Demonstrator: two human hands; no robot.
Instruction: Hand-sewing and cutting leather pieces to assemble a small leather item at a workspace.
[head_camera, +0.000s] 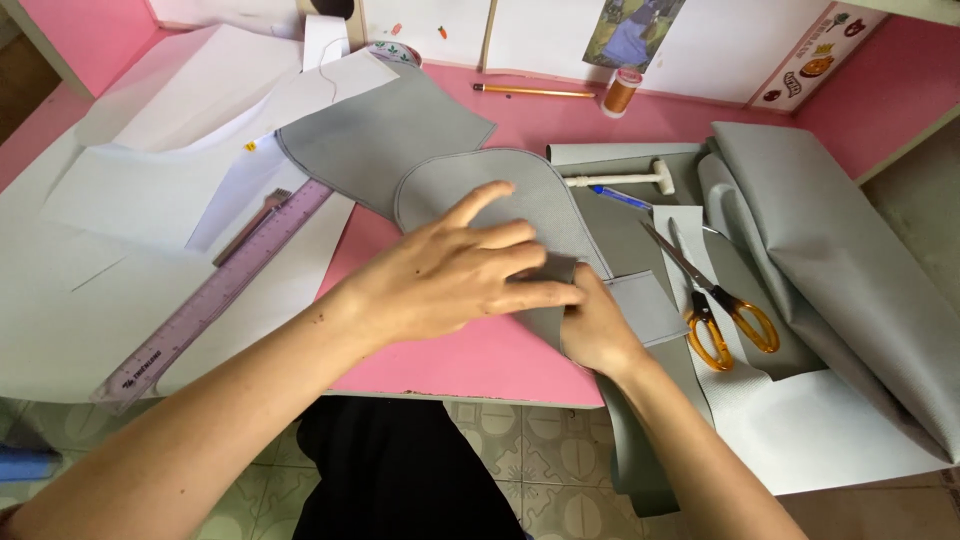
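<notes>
A curved grey fabric piece (480, 185) with a stitched edge lies on the pink table (470, 360). My left hand (455, 270) lies flat on it, fingers spread and pointing right. My right hand (598, 328) pinches the folded lower edge of the same piece, next to a small grey rectangular patch (650, 305). A second grey cut piece (385, 135) lies partly under the first, toward the far left.
Orange-handled scissors (720, 310) lie right of my hands. A long ruler (215, 290) rests on white pattern paper (130, 200) at left. A grey fabric roll (840, 270), a white T-shaped tool (625, 180), a blue pen (620, 197), a pencil (535, 92) and a thread spool (622, 93) sit beyond.
</notes>
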